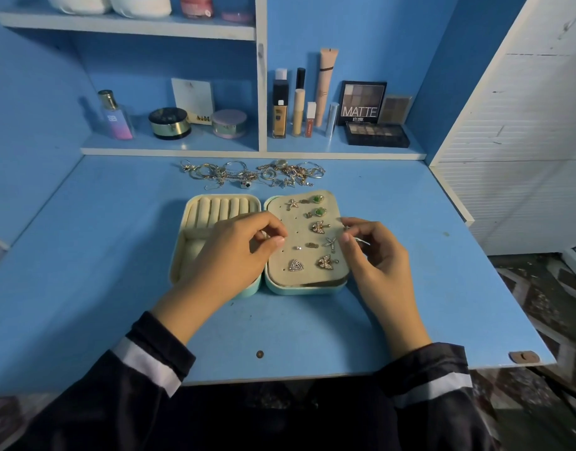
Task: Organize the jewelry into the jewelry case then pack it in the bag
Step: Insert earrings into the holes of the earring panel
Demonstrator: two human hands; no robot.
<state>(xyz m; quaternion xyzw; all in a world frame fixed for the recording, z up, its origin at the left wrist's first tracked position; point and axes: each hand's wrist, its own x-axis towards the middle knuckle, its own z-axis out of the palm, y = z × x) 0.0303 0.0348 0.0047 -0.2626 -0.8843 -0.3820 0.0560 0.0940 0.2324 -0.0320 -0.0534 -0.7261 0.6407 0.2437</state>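
An open mint-green jewelry case lies on the blue desk. Its left half has beige ring rolls. Its right half holds a beige earring panel with several earrings pinned on it, among them a triangular one. My left hand hovers over the case's middle, fingertips pinched together at the panel's left edge on something too small to make out. My right hand is at the panel's right edge and pinches a small silvery piece. A pile of loose jewelry lies behind the case.
Shelves behind the desk hold a perfume bottle, compacts, makeup tubes and eyeshadow palettes. A white slatted panel stands at the right. The desk's front edge is close to my sleeves.
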